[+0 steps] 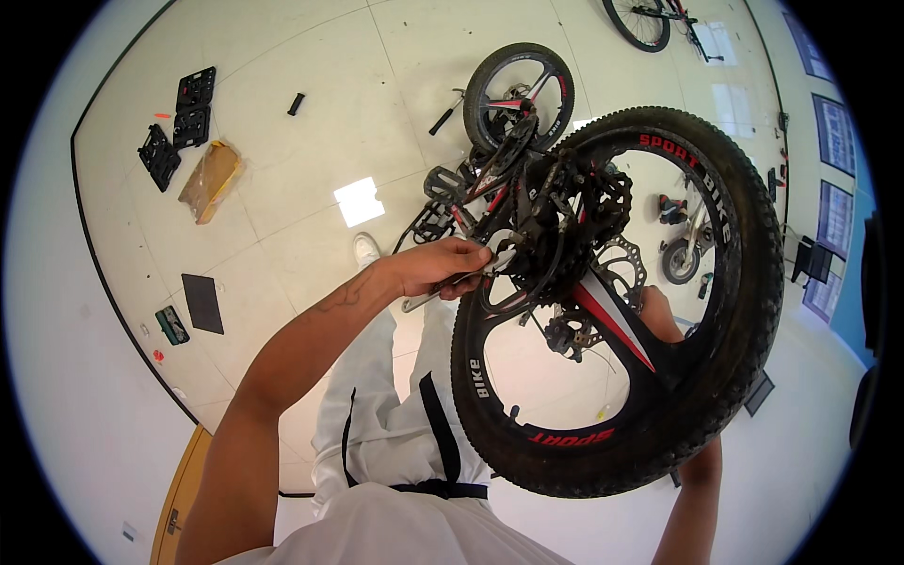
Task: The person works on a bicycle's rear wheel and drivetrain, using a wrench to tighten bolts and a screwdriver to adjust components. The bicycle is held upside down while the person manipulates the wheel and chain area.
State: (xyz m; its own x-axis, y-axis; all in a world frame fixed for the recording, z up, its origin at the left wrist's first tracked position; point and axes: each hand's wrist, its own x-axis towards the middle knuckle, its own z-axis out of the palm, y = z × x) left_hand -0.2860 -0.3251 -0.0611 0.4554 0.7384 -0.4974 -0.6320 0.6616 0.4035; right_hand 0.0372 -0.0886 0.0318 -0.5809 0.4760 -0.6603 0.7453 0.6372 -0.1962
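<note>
A bicycle stands before me with its large rear wheel [759, 282] closest, a knobby black tyre on a black, red and white three-spoke rim. My left hand [443, 266] is closed around a silver wrench [415, 302], beside the dark gears and frame parts [556, 212] at the hub. Where the wrench's far end meets the bike is hard to make out. Behind the wheel is my right hand [659, 315], next to the brake disc [623, 266]; a spoke covers its fingers. The smaller-looking other wheel [475, 111] lies farther off, past a pedal [443, 184].
Black tool cases [192, 124] lie unfolded at the far left, by a plastic-wrapped cardboard box [209, 184]. A black grip [296, 104], a dark flat panel [202, 303] and a green case [172, 325] are on the floor. Another bicycle [650, 28] is at the back right, with a small wheel [677, 261] nearer.
</note>
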